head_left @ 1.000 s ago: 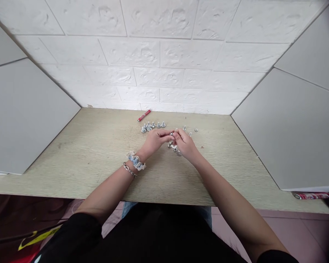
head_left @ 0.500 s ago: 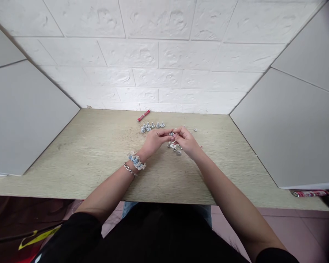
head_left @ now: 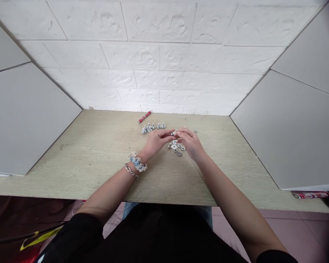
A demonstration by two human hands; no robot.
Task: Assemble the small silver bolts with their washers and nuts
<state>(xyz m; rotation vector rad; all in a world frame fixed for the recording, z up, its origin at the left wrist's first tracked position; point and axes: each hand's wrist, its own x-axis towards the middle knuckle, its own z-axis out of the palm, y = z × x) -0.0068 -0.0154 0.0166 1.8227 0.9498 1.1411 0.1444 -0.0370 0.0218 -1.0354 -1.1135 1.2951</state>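
Between its thumb and fingers my left hand (head_left: 157,143) pinches a small metal bolt (head_left: 172,134). My right hand (head_left: 191,143) is at the bolt's right side, its fingers bent together; whatever they hold is too small to name. Below the hands lie loose washers (head_left: 174,147), nuts (head_left: 183,148) and short bolts (head_left: 170,145), partly covered by my right hand. Behind my left hand, several bolts with washers (head_left: 153,126) stand upright in a group. A single nut (head_left: 196,130) lies farther right.
A red tube (head_left: 144,117) lies near the brick wall on the wooden table (head_left: 104,146). Grey panels (head_left: 290,135) stand at both sides. Another red cylinder (head_left: 311,195) is at the right front edge.
My right hand has shifted slightly right, away from my left fingertips, uncovering more nuts and washers. My left hand keeps its pinch. The view has shifted slightly.
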